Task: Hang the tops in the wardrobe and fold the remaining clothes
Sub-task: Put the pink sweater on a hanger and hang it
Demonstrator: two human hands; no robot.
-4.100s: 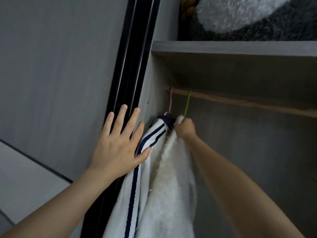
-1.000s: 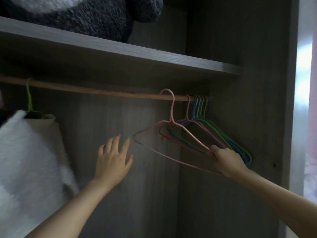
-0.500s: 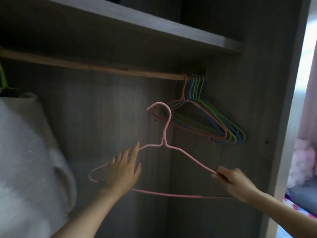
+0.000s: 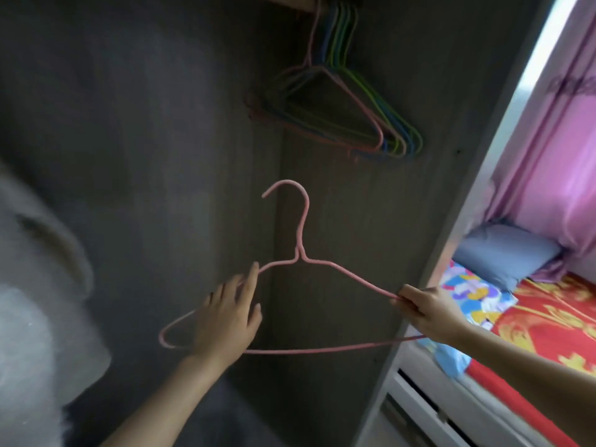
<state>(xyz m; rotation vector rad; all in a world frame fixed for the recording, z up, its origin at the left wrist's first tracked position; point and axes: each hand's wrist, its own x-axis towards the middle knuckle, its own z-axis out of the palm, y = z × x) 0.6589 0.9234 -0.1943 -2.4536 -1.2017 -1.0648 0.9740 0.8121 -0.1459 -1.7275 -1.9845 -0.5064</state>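
Pink hanger (image 4: 301, 250) thin coated wire, matt; wardrobe panel (image 4: 145, 140) matt woodgrain; white top (image 4: 29, 317) fluffy.

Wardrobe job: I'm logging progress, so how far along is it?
Done: one white fluffy top is in the wardrobe at left. In hand: the right hand pinches an empty, unhooked pink hanger; the left hand is open by it. Left: dressing that hanger; no folded clothes show.

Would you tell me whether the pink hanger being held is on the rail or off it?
Off it: the pink hanger has its hook free below the other hangers, its end pinched by the right hand.
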